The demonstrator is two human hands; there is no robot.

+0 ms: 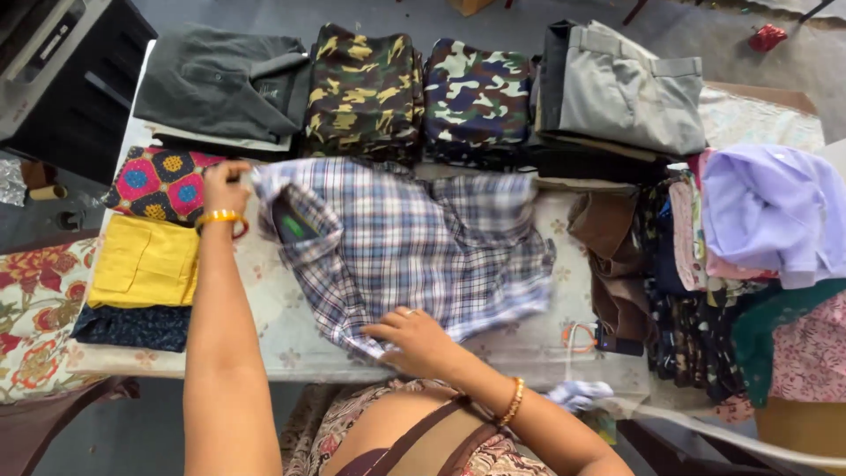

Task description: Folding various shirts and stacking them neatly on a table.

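Centrally on the counter point(291, 353), a plaid shirt point(414, 247), spread out and rumpled, collar end toward the left hand point(225, 187), which pinches that corner, with the right hand point(414, 339) pressed flat, fingers spread, on the near hem. Behind the shirt, a row of folded piles: dark grey shirt point(220, 84), two camouflage stacks point(366, 88), grey trousers point(621, 88). Left of the shirt, a patterned cloth point(159, 183) and a yellow folded piece point(145, 263); right of it, brown cloth point(612, 256) and a lilac shirt point(771, 211) atop mixed clothes.
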